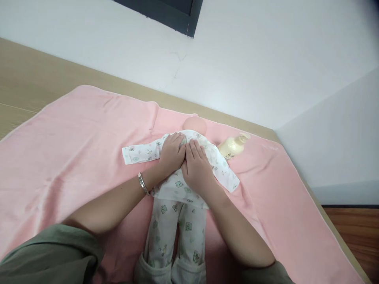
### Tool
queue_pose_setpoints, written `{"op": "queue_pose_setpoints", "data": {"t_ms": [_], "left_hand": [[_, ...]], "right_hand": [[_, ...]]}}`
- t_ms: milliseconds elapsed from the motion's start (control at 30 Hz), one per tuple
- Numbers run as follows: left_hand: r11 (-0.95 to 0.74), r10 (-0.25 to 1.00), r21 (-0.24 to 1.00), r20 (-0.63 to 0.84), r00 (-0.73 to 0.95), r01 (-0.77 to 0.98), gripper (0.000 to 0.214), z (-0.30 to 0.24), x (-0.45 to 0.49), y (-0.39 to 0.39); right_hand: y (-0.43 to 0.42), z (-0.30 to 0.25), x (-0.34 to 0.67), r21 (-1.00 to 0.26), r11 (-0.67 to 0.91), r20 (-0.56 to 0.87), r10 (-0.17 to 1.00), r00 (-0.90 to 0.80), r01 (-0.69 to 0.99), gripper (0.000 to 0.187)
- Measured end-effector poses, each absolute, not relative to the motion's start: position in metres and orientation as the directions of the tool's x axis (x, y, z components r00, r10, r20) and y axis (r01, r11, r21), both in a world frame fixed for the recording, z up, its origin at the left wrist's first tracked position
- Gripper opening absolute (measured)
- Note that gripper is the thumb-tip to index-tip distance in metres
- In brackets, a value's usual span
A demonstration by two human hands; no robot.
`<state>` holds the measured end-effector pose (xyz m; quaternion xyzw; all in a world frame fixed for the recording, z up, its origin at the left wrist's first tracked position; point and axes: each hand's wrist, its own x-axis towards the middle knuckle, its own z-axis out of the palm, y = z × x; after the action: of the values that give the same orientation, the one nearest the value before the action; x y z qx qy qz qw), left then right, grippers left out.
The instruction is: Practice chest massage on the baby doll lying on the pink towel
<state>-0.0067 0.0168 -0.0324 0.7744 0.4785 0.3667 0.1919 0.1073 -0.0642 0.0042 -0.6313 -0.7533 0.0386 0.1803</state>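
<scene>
A baby doll in a white printed top and matching trousers lies stretched out, its smooth round head pointing away from me. No facial features show on the head. My left hand, below a silver bangle, rests flat on the upper body with fingers extended. Beside it, my right hand also lies flat on the top, fingers stretched toward the head. The two hands touch near the middle. The doll's sleeves spread out to both sides.
A pale yellow pump bottle lies tilted to the right of the doll's shoulder. Under everything is a creased pink sheet on a wooden surface. A white wall rises behind, with a dark frame at the top.
</scene>
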Motion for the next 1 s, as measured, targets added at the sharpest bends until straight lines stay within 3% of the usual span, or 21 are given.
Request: {"op": "queue_pose_setpoints", "data": {"t_ms": [100, 233, 367, 533, 767, 900, 1000], "left_hand": [[-0.485, 0.872, 0.638, 0.403, 0.277, 0.598, 0.046, -0.031, -0.007, 0.016], [-0.477, 0.876, 0.633, 0.398, 0.272, 0.61, 0.045, -0.028, -0.006, 0.014], [-0.472, 0.879, 0.623, 0.388, 0.277, 0.624, 0.042, -0.026, -0.006, 0.014], [-0.495, 0.864, 0.577, 0.403, 0.301, 0.649, 0.039, -0.023, -0.007, 0.015], [-0.478, 0.873, 0.441, 0.336, 0.355, 0.759, 0.047, -0.008, 0.0, -0.007], [-0.54, 0.839, 0.39, 0.319, 0.441, 0.746, 0.046, 0.0, 0.001, -0.018], [-0.558, 0.829, 0.445, 0.279, 0.484, 0.7, 0.04, 0.007, -0.005, -0.009]], "right_hand": [[-0.051, 0.002, 0.125, -0.375, 0.244, 0.21, 0.962, -0.175, 0.894, 0.059], [-0.036, 0.001, 0.146, -0.461, 0.079, 0.163, 0.987, -0.003, 0.884, 0.065], [-0.048, 0.002, 0.129, -0.377, -0.011, 0.172, 0.982, 0.081, 0.926, 0.066], [-0.054, 0.005, 0.107, -0.278, 0.071, 0.186, 0.982, -0.019, 0.958, 0.06], [-0.027, 0.004, 0.136, -0.467, 0.001, 0.162, 0.983, 0.084, 0.884, 0.066], [-0.033, 0.003, 0.139, -0.348, 0.008, 0.175, 0.983, 0.056, 0.938, 0.067], [-0.046, 0.003, 0.131, -0.214, 0.021, 0.196, 0.98, 0.022, 0.977, 0.065]]}}
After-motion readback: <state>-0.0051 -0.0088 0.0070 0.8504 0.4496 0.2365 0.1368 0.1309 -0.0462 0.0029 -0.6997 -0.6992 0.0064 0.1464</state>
